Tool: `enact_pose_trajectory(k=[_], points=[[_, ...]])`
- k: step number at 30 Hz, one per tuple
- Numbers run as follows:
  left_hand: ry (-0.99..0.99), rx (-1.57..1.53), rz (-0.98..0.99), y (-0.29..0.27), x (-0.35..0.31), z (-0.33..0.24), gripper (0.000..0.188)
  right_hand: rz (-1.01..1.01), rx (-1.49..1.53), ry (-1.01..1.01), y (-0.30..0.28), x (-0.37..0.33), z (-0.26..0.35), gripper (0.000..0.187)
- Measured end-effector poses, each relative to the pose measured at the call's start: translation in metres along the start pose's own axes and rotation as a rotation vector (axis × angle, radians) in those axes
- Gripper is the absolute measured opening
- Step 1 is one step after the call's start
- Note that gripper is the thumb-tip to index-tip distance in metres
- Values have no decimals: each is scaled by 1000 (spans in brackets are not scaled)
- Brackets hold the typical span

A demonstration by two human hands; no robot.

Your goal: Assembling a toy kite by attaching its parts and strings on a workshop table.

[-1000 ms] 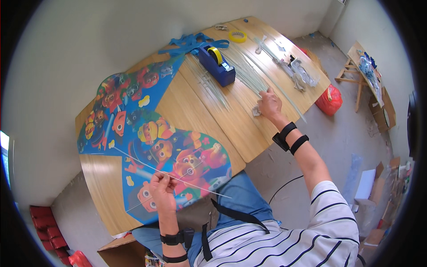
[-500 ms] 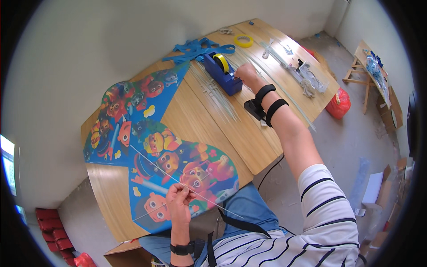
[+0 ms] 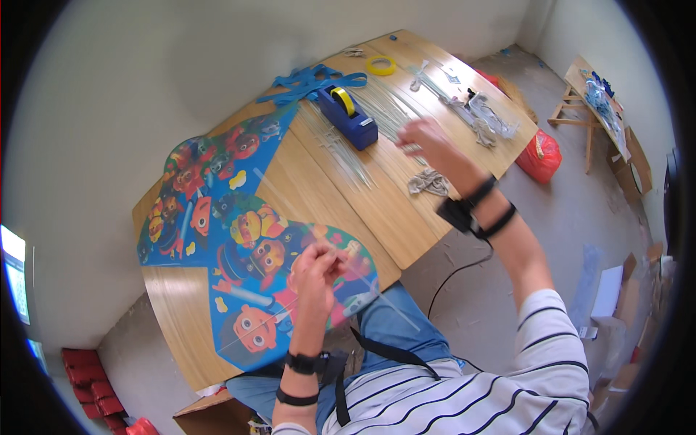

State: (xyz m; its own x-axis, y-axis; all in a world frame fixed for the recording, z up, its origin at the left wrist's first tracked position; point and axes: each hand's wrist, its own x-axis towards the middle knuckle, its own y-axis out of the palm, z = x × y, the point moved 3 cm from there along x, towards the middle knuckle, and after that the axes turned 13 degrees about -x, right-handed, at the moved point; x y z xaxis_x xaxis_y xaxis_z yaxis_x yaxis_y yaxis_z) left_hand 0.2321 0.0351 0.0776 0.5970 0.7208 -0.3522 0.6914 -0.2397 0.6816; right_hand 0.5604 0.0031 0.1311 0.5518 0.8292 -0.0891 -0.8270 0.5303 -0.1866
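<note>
My left hand (image 3: 317, 270) pinches a thin pale rod (image 3: 391, 307), smeared by motion, above the near wing of a printed sheet. This cartoon-patterned blue sheet (image 3: 239, 279) spreads over the table's left side, and thin rods cross its near part. Past the table's middle, my right hand (image 3: 428, 143) is in the air with its fingers drawn together. Whatever lies between those blurred fingertips is too small to make out. Just left of it stands a dark blue tape dispenser (image 3: 349, 122) with a yellow roll (image 3: 342, 101).
Bundles of thin clear rods (image 3: 384, 105) lie around the dispenser. Blue ribbon (image 3: 315, 81) and a yellow tape roll (image 3: 380, 65) sit at the far edge. A crumpled grey glove (image 3: 429, 182) lies near the right edge. A red bag (image 3: 540, 156) rests on the floor beyond.
My right hand has left the dispenser's front end and moved right and nearer. My left hand has risen slightly with the rod, moving it off its earlier line across the sheet.
</note>
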Motion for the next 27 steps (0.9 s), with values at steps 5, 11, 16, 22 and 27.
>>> enact_pose_trajectory(k=[5, 11, 16, 22, 27], points=[[-150, -81, 82, 40, 39, 36, 7, 48, -196, 131, -47, -214, -8, 17], [-249, -11, 105, 89, 72, 90, 4, -78, 10, 420, -53, -335, -37, 16], [-278, -5, 147, 82, 90, 100, 2, 20, 109, 428, -46, -319, -52, 15], [-288, 46, 72, 97, 78, 106, 3, -26, 179, 463, -50, -324, -58, 13], [-244, 26, 100, 84, 87, 101, 4, 6, 123, 428, -46, -321, -63, 13]])
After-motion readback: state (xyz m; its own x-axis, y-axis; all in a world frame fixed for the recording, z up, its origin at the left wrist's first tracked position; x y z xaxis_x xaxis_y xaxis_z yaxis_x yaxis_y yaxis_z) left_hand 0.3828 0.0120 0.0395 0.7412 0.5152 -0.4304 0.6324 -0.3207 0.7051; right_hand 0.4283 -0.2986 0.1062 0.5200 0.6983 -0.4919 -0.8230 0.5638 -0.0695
